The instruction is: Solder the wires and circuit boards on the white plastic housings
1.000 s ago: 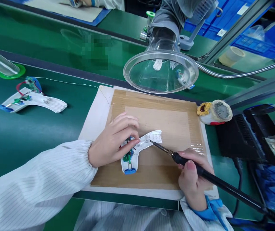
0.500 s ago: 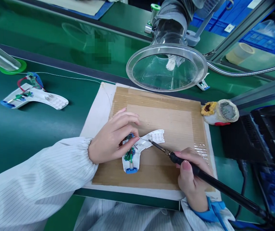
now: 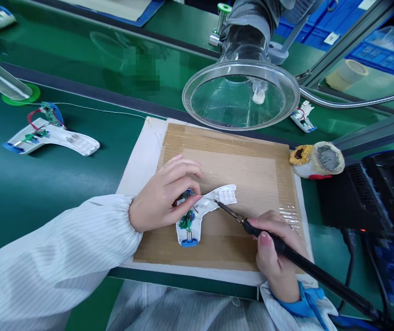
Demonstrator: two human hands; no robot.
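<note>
Pinching thin wire [image 3: 208,198] with left hand [image 3: 166,197], gripping soldering iron [image 3: 300,259] in right hand [image 3: 275,259], over white shell [image 3: 204,208] on cardboard [image 3: 245,174]. Probably light, stiff, fragile at wiring [image 3: 189,224]; best held by edges [image 3: 199,226].

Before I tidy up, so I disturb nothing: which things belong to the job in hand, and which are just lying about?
In use: soldering iron in right hand; thin wire in left hand; white shell; cardboard beneath.

Apparently lying about: second shell, left of the cardboard; flowered container.
</note>
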